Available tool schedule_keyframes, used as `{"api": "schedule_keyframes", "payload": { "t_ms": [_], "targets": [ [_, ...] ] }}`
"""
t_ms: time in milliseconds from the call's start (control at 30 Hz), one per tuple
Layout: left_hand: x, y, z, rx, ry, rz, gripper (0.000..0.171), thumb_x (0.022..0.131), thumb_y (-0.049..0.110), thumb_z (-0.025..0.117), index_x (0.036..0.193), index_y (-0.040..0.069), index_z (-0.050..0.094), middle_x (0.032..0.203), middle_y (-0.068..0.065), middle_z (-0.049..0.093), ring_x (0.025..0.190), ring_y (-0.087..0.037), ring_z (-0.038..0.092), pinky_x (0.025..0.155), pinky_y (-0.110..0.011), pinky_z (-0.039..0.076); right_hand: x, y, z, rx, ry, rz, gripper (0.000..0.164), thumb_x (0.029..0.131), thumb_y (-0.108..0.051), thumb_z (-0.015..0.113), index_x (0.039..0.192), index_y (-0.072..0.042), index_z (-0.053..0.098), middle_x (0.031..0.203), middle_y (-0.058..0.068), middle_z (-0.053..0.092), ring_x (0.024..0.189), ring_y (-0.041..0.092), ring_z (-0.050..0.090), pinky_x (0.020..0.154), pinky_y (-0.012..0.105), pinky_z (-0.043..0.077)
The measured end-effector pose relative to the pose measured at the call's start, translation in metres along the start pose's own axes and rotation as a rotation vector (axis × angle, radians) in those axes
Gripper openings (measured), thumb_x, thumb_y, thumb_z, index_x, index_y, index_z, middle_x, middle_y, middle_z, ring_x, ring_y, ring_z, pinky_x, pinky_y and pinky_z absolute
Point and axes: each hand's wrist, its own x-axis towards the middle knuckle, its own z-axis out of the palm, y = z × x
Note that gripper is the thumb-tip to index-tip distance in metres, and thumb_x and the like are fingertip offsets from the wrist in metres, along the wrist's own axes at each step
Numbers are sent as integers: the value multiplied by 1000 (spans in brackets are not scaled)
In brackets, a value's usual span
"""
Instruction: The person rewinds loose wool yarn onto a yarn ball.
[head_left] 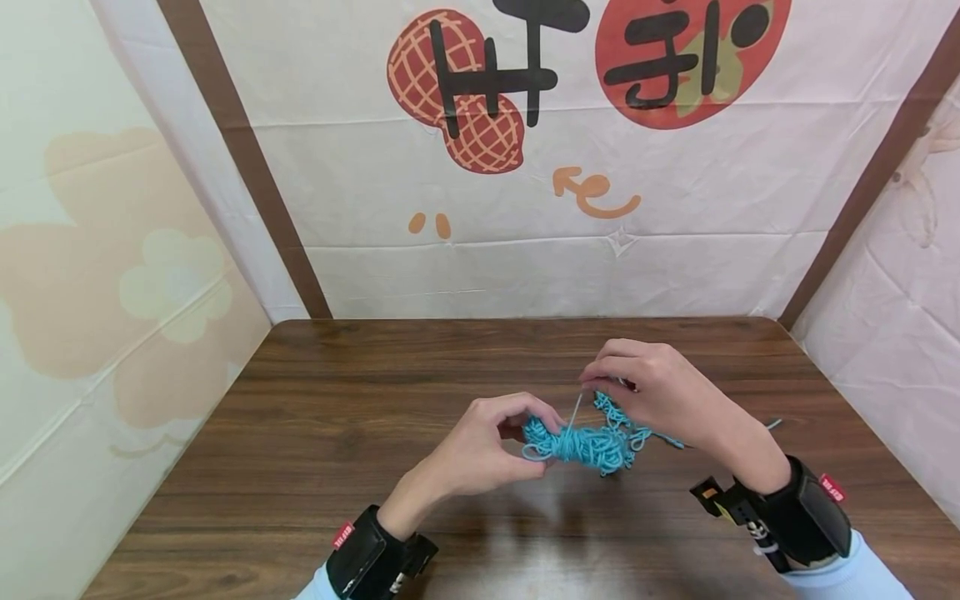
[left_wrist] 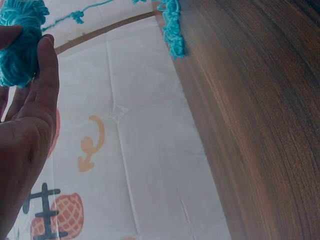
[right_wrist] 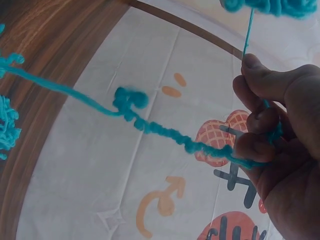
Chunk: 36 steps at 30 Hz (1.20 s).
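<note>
A bundle of turquoise yarn (head_left: pixel 592 446) is gripped at its left end by my left hand (head_left: pixel 491 446), thumb below and fingers above. In the left wrist view the wound yarn (left_wrist: pixel 22 47) sits between thumb and fingers. My right hand (head_left: pixel 667 392) pinches a taut strand (right_wrist: pixel 248 32) that runs up from the bundle. In the right wrist view more yarn passes under the curled fingers, and a kinked, knotted length (right_wrist: pixel 165 132) trails from them toward the table. A loose, tangled heap of yarn (left_wrist: pixel 172 35) lies beyond the bundle.
The brown wooden table (head_left: pixel 315 467) spreads under both hands. A white printed cloth (head_left: pixel 525 275) hangs behind its far edge, with more cloth along the left and right sides. A yarn end (head_left: pixel 774 424) shows past the right forearm.
</note>
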Motion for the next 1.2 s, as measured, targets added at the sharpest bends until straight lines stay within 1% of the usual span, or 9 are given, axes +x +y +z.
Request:
{"api": "schedule_keyframes", "payload": {
  "t_ms": [200,433,567,667,733,867,1067,1200],
  "targets": [
    [0,0,1,-1,-18,15,33,78,1,80,103,20,70,108,4,73,92,-6,65,77,-24,59,-2,5,-3,17,12,18,25,76,8,82,94,-9,78,89,-4,72,75,5,68,65,6,47],
    [-1,1,1,-4,-45,-5,34,77,0,79,102,22,69,108,7,72,92,-7,65,78,-23,58,-6,14,-4,13,39,25,30,74,11,82,96,-8,78,92,-3,73,77,8,69,63,7,46],
    [-1,1,2,-3,-59,1,35,76,-2,78,102,20,68,109,4,73,92,-6,64,78,-23,58,-7,18,-3,-3,68,15,29,74,12,82,96,-7,78,90,-2,73,75,7,68,62,8,45],
    [-2,0,3,-8,-69,3,35,75,-2,76,102,19,68,111,3,74,93,-5,65,79,-23,59,-8,21,-4,-9,86,17,28,74,11,82,95,-7,78,89,-3,72,71,4,64,59,8,43],
    [-2,-1,3,-14,-77,4,34,75,-2,76,102,18,68,111,3,74,94,-6,66,80,-24,59,-9,23,-4,-7,93,27,29,73,11,83,95,-7,78,89,-3,72,68,2,60,58,8,41],
    [-3,-2,4,-21,-91,0,34,76,-3,75,101,17,67,111,1,74,94,-5,66,79,-24,60,-11,27,-5,1,99,62,28,75,11,81,95,-8,79,88,-3,73,64,-2,54,57,8,41],
    [-5,-3,4,-59,-94,-13,34,76,-5,74,99,18,67,108,3,73,95,-7,67,79,-24,60,-16,34,-4,-31,109,94,27,77,10,81,94,-10,79,86,-4,73,66,-1,58,58,8,42],
    [-6,-4,2,-100,-91,-12,32,77,-4,74,99,18,66,109,1,72,93,-9,67,78,-25,60,-19,38,-3,-45,104,122,27,76,9,82,94,-11,79,85,-5,73,64,-2,55,58,9,40]
  ]
}}
